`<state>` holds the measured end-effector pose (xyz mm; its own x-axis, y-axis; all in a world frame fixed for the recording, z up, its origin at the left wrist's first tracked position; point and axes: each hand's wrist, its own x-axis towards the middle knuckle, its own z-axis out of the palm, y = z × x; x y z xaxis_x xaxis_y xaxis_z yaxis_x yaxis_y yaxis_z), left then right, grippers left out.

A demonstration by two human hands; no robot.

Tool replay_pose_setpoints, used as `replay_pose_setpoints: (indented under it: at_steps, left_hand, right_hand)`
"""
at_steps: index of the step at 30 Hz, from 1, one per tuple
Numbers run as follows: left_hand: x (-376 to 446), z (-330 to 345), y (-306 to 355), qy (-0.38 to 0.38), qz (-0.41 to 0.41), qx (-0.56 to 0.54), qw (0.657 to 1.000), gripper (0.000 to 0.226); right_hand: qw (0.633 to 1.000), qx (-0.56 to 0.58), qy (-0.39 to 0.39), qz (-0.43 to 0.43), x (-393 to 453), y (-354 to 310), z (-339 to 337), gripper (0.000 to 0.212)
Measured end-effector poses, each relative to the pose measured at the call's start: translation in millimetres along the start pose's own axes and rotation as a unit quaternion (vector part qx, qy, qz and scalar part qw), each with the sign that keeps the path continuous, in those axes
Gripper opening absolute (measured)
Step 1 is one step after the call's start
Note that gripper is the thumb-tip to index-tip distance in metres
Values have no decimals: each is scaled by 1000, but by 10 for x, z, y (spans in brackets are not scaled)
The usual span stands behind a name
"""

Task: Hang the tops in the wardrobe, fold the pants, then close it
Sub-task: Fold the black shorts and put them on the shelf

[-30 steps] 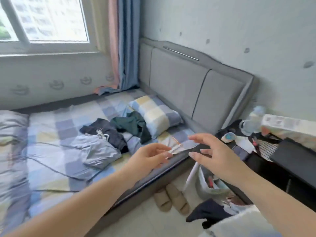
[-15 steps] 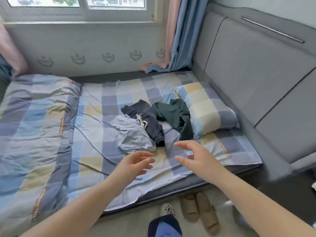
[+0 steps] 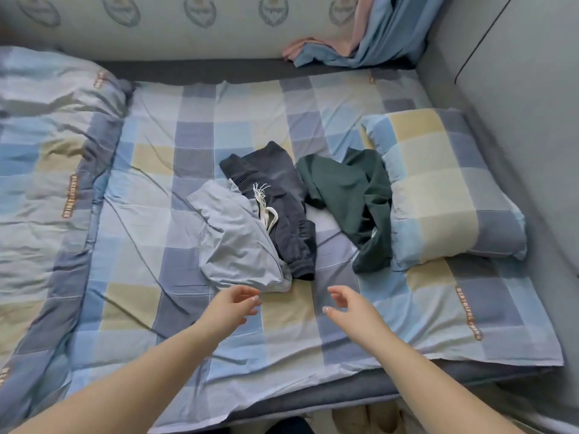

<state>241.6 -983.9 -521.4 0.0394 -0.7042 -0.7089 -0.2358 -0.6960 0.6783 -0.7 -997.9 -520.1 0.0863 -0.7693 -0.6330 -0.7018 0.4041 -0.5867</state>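
Head view looks down on three crumpled garments lying in a loose row across the middle of the bed sheet (image 3: 150, 220). Nearest the hands is a pale blue-grey garment (image 3: 238, 242), bunched into soft folds with a smooth, thin-looking cloth. Its right edge overlaps a dark navy garment (image 3: 282, 195), which has a ribbed cuff at its near end and a white drawstring (image 3: 266, 211) with a frayed tip lying across it. Just to the right, apart from the navy one by a strip of sheet, lies a dark green garment (image 3: 347, 195), twisted and rumpled, its right side touching and partly riding up against the pillow (image 3: 445, 189). Whether each piece is a top or pants cannot be told from the heaps.

Both bare forearms reach in from the near edge. The left hand (image 3: 232, 305) hovers just short of the pale garment's near edge, fingers loosely curled and holding nothing. The right hand (image 3: 351, 308) is level with it, above bare sheet, thumb and fingers relaxed and apart, also empty.

The sheet and pillow share a check of blue, grey and yellow squares. A folded quilt (image 3: 47, 170) in the same check lies along the left. A grey padded headboard (image 3: 517, 104) rises on the right, and a blue and pink curtain (image 3: 360, 36) pools at the far corner.
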Motion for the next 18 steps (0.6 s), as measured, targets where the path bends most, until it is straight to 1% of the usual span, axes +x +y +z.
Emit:
replay_pose_setpoints:
  at_steps: [3, 6, 8, 10, 12, 14, 16, 18]
  left_hand:
    - [839, 223, -207, 2, 10, 67, 998, 8]
    - [1475, 482, -426, -6, 37, 153, 988, 13]
    - [1796, 654, -533, -25, 50, 195, 979, 27]
    - [2057, 835, -647, -29, 70, 222, 972, 51]
    - [2251, 958, -739, -10, 108, 258, 960, 74]
    - [2411, 1043, -793, -1, 131, 255, 958, 85]
    - [2560, 1121, -819, 3, 150, 260, 954, 86]
    - [2639, 1162, -769, 21, 167, 265, 949, 77]
  right_hand:
    - [1000, -12, -11, 13, 749, 241, 228, 56]
    - [999, -34, -14, 25, 1328, 468, 425, 67]
    - [998, -52, -13, 24, 1648, 608, 520, 72]
    - [997, -71, -9, 17, 1930, 752, 623, 73]
    - [996, -87, 0, 2, 2138, 828, 677, 71]
    - [996, -84, 0, -14, 2319, 849, 718, 67]
    - [995, -93, -9, -35, 2474, 849, 766, 61]
    - [994, -99, -8, -52, 2565, 797, 772, 50]
